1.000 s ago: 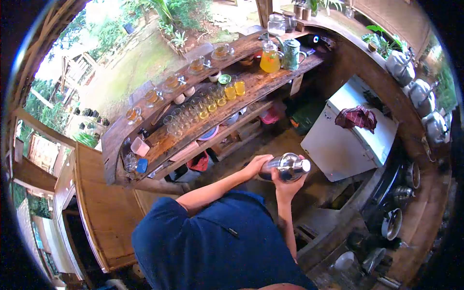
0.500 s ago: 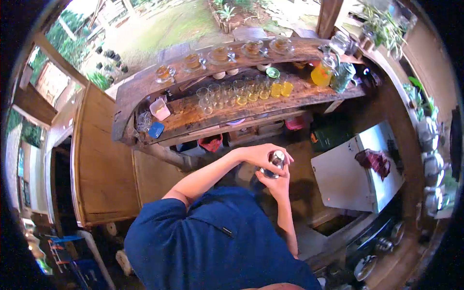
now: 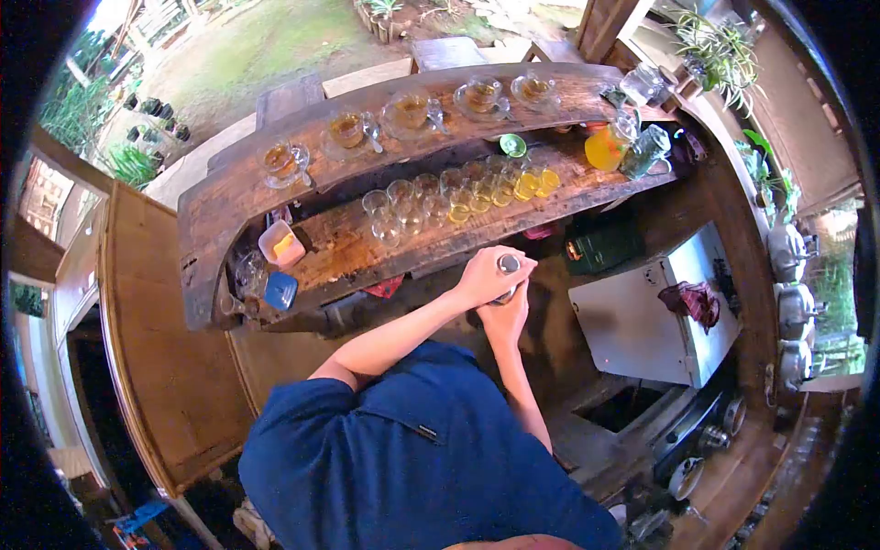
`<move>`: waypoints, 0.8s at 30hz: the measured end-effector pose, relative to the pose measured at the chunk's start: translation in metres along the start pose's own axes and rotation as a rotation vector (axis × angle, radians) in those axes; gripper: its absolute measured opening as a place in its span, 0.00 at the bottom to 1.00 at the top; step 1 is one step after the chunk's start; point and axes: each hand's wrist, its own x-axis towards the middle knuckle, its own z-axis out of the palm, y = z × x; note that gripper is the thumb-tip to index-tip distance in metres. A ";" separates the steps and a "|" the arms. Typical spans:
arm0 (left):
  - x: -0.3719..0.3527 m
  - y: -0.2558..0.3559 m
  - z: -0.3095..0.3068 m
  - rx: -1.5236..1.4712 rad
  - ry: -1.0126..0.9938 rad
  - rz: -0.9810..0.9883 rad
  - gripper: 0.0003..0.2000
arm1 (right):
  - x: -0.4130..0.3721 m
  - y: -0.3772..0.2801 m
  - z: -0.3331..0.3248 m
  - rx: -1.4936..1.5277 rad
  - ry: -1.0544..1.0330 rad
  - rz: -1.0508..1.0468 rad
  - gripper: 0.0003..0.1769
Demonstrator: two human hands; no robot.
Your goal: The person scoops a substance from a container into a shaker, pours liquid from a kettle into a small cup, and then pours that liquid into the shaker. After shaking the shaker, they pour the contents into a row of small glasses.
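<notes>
A metal cocktail shaker (image 3: 508,264) is held upright in front of my chest, just short of the wooden counter. My left hand (image 3: 481,277) is closed around its upper part, with the round cap showing between the fingers. Lower down, my right hand (image 3: 506,321) grips the body from the near side. Most of the shaker is hidden by my fingers. Beyond it, rows of clear glasses (image 3: 426,203) stand on the counter, several holding yellow drink at the right end.
Several glass cups (image 3: 410,112) on saucers line the raised ledge. A pitcher of yellow drink (image 3: 605,151) stands at the counter's right. A pink-rimmed container (image 3: 280,246) and a blue lid (image 3: 280,290) lie left. A white chest (image 3: 632,321) with a dark red cloth (image 3: 691,302) is right.
Both hands and the shaker have shifted upward and slightly left in view. My fingers now cover more of the shaker. The view has tilted, showing the counter nearer.
</notes>
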 end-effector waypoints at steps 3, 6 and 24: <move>0.001 0.004 -0.044 -0.441 -0.071 -0.158 0.08 | -0.002 0.021 0.026 0.106 -0.157 -0.023 0.52; 0.001 -0.013 -0.094 -0.502 -0.035 -0.171 0.08 | 0.022 0.047 0.041 0.192 -0.097 0.088 0.50; -0.034 -0.050 -0.248 -0.229 0.442 -0.271 0.12 | 0.209 0.023 0.006 -0.992 -0.247 -0.207 0.51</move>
